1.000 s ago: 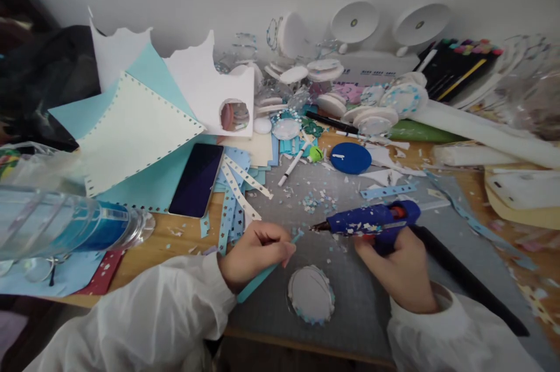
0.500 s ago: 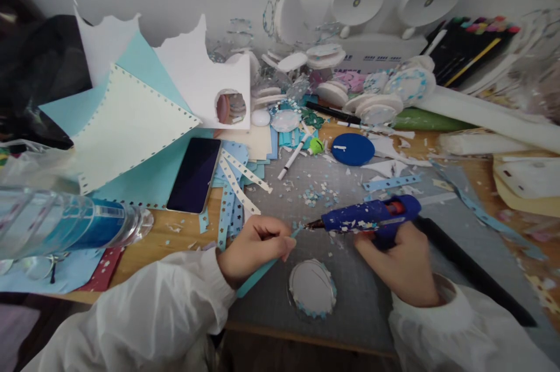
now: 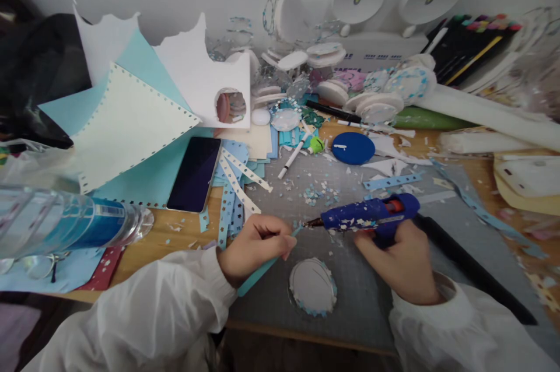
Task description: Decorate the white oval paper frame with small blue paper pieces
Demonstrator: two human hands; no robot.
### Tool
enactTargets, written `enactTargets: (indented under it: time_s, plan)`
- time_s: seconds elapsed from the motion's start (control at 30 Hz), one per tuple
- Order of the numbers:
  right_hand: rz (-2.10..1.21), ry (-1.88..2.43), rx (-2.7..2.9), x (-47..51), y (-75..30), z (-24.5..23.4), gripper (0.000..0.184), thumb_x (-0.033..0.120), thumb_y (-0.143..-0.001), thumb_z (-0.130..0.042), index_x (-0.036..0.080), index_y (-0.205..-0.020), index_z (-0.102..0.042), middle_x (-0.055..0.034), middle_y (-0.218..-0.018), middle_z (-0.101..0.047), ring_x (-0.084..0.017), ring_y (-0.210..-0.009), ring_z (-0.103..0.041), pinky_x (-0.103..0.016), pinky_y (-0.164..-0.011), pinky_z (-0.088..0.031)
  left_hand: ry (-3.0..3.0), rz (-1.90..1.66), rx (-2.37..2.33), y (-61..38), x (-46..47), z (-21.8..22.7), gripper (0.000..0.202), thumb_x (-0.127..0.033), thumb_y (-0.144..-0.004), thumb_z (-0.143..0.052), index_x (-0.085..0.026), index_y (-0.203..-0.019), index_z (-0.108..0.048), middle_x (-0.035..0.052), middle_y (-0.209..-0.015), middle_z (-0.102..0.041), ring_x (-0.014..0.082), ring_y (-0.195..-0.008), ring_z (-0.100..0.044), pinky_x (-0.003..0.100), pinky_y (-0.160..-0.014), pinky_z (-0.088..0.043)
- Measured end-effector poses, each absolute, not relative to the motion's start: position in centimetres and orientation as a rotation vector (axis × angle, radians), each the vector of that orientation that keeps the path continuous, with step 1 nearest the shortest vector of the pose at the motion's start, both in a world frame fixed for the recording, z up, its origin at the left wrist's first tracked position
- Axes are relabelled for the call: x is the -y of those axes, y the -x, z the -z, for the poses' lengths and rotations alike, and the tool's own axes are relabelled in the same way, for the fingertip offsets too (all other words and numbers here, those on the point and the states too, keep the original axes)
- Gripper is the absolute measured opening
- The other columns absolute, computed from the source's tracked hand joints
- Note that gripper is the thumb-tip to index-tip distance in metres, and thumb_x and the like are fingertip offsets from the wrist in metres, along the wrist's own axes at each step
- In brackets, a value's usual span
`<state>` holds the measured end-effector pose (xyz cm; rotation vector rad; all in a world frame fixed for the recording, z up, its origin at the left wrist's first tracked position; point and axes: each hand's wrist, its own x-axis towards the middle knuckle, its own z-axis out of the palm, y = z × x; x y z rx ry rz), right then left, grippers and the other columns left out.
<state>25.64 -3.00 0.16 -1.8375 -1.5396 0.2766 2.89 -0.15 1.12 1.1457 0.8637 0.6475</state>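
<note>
My left hand [image 3: 261, 248] pinches a teal paper strip [image 3: 258, 276] between thumb and fingers; its tip pokes out to the right and its tail hangs down to the left. My right hand [image 3: 396, 261] is wrapped round the handle of a blue hot glue gun [image 3: 359, 216], which has paper bits stuck along its body. The gun's nozzle points left, at or very near the strip's tip; I cannot tell whether they touch. Below, between my hands, a round white disc [image 3: 312, 285] with blue and white bits round its rim lies on the grey cutting mat [image 3: 359, 313].
A phone [image 3: 195, 174] and punched paper strips [image 3: 231, 209] lie left of the mat. A water bottle [image 3: 65, 223] lies at far left. Behind are a blue oval [image 3: 353, 148], paper scraps [image 3: 321, 192] and decorated discs [image 3: 286, 119]. A black rod [image 3: 476, 270] lies at right.
Almost nothing differs. The glue gun has shifted very slightly left; both hands keep their hold.
</note>
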Motion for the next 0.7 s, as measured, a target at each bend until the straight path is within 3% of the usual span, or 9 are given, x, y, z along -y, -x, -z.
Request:
enactTargets:
  time_s: [0.4,0.6,0.7]
  plan:
    - [-0.309,1.830,1.543,2.97,-25.72,-0.30,0.022,0.039,-0.062,-0.056,0.023,-0.050,-0.046,0.0002,-0.038,-0.047,-0.017,-0.036,-0.044,-0.030,-0.038,-0.034,-1.144,-0.639,-0.870,-2.91,0.09,-1.14,0.032,-0.029,-0.070,-0.059,-0.016,-0.042,-0.050,-0.0008,-0.045,-0.045,0.0096,-0.048,-0.038,0.025,-0.050,-0.028]
    - [-0.175,1.871,1.599,3.07,-25.96,0.26,0.028,0.044,-0.064,-0.057,0.024,-0.049,-0.044,-0.0009,-0.042,-0.048,-0.019,-0.041,-0.048,-0.033,-0.045,-0.037,-1.145,-0.639,-0.873,-2.90,0.16,-1.05,0.031,-0.028,-0.070,-0.058,-0.016,-0.043,-0.051,-0.0009,-0.045,-0.045,0.0097,-0.048,-0.038,0.025,-0.050,-0.027]
    - [-0.145,1.879,1.540,3.00,-26.30,0.06,0.025,0.043,-0.066,-0.061,0.023,-0.056,-0.050,-0.0032,-0.049,-0.053,-0.021,-0.048,-0.053,-0.034,-0.052,-0.043,-1.145,-0.641,-0.883,-2.89,0.19,-0.93,0.030,-0.028,-0.070,-0.059,-0.015,-0.044,-0.052,-0.0007,-0.046,-0.046,0.0097,-0.048,-0.038,0.024,-0.050,-0.028]
